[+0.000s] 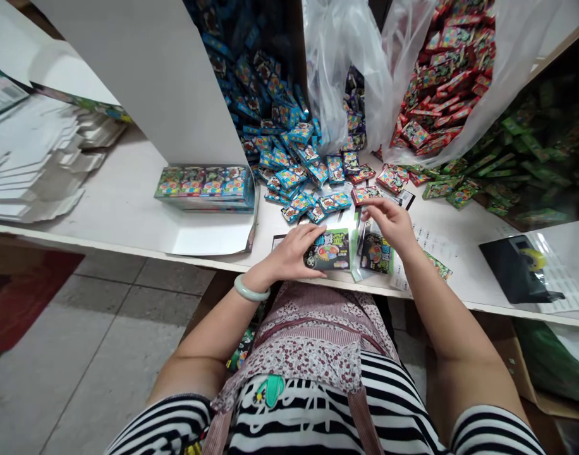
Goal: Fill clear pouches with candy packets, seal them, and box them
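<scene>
My left hand [296,253] wraps round the left edge of a dark printed packet [334,249], thumb along its top and fingers low. Just to the right, my right hand [389,221] is raised over a second packet [375,253] in a clear sleeve. Its thumb and index finger are pinched near the sleeve's top; whatever lies between them is too small to make out. Small blue boxes [292,177] are heaped behind my hands, with a few red boxes [392,178] beside them.
An open carton [204,199] holding a row of small boxes stands left, near stacked flat cartons [28,164]. Plastic bags of red boxes [455,82] and purple boxes [354,120] stand behind. Green boxes [512,158] and a black tape dispenser [517,268] are at the right.
</scene>
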### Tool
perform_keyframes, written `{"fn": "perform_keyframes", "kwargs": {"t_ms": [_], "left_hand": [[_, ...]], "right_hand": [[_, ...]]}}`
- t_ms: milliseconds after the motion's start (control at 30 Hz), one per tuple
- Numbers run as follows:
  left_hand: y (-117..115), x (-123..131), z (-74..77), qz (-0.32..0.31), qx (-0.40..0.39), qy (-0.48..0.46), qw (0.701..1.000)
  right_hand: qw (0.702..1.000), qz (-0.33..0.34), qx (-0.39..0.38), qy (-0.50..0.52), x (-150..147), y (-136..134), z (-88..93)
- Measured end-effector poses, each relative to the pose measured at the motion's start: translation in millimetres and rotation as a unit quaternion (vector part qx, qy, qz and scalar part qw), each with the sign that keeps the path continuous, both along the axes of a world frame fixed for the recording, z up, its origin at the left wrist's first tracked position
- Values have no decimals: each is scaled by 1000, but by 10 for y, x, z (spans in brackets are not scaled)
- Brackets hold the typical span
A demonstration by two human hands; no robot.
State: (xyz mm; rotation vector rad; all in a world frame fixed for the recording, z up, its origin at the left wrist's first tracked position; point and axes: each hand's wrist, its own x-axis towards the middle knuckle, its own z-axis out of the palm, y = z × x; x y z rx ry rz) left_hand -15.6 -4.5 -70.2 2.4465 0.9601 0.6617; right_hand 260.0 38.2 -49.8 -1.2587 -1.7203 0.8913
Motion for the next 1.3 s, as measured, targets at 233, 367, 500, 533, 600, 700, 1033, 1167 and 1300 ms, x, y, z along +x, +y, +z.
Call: {"fn": "perform_keyframes", "kwargs": {"t_ms": [233, 367, 500, 533, 600, 700, 1033, 1167, 1300], "left_hand": [[-53, -43, 51, -26, 30, -3, 999], [-24, -74, 19, -16, 34, -11, 999], [7, -124, -27, -6, 30, -22, 999], [16, -141, -32, -1, 27, -23, 999], [31, -174, -37, 8, 23, -25, 999], [42, -189, -38, 3, 18, -22, 1000], [31, -108, 31, -23, 0, 12, 1000], [29, -215, 54, 24, 9, 18, 1000], [52, -158, 67, 41, 20, 27, 999]], "right_hand": [[920, 129, 4, -370, -427, 948, -59], [905, 146, -74, -394, -474, 1172, -50], [967, 146, -80, -191, -334, 1069, -53], [976, 145, -78, -143, -280, 1001, -31], [982, 149, -74, -94, -151, 849, 43], [970, 181, -79, -142, 55, 677, 157], [941, 236, -52, -238, 332, 392, -10], [965, 52, 6, -259, 403, -25, -143], [934, -12, -22, -356, 339, -413, -249]]}}
